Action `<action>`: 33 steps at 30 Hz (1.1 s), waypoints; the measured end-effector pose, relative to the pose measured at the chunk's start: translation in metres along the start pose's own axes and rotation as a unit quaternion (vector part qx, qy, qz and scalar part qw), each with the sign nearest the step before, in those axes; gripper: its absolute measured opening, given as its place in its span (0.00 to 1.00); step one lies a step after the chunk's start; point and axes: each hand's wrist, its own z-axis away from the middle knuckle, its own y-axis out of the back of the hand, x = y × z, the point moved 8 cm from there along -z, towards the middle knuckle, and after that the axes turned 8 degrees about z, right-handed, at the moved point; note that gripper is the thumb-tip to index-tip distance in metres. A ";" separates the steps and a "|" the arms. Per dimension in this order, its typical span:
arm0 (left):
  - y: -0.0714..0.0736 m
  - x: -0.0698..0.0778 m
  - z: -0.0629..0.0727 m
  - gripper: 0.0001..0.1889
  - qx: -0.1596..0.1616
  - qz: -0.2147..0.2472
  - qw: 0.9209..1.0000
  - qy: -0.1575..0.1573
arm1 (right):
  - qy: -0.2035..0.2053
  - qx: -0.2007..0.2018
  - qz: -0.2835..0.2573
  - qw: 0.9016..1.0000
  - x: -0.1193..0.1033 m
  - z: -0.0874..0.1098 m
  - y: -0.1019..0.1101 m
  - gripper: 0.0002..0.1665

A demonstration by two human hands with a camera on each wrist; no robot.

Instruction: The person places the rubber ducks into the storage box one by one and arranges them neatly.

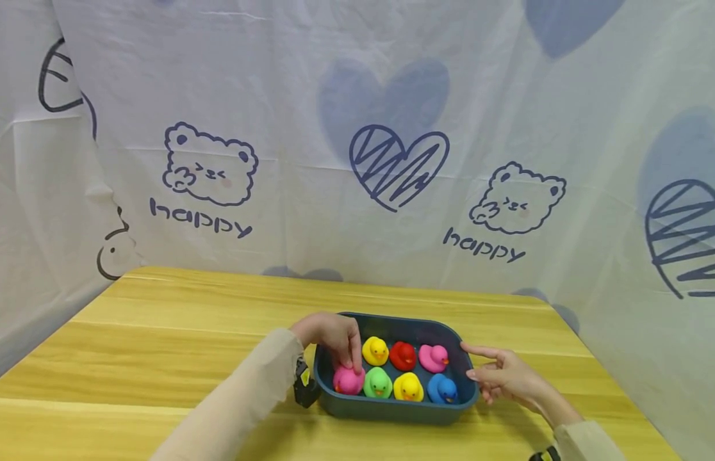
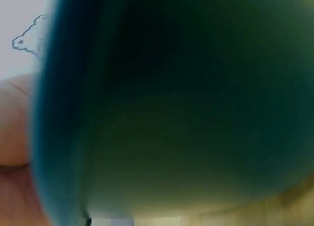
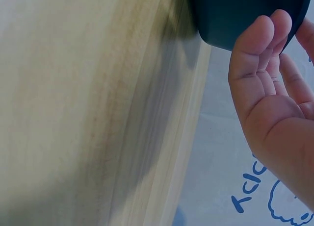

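A dark teal plastic bin (image 1: 392,410) stands on the table, its near side facing me in the head view. My left hand (image 1: 331,336) reaches over the bin's left end and pinches a pink rubber duck (image 1: 348,381) inside it. At the opposite end, my right hand (image 1: 507,378) touches the rim with its index finger and thumb. The right wrist view has that hand (image 3: 272,93) beside the bin's outer wall (image 3: 221,20). Blurred bin wall (image 2: 186,113) fills most of the left wrist view and hides the left fingertips.
Other ducks sit in two rows: yellow (image 1: 375,351), red (image 1: 403,356) and pink (image 1: 434,358) behind; green (image 1: 378,383), yellow (image 1: 409,387) and blue (image 1: 443,388) in front. The wooden table (image 1: 161,333) ends at a printed cloth (image 1: 305,128) behind.
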 end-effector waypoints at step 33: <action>0.003 0.003 0.015 0.10 0.056 -0.104 0.987 0.107 | 0.005 -0.007 -0.009 1.000 -0.001 0.000 -0.002 0.42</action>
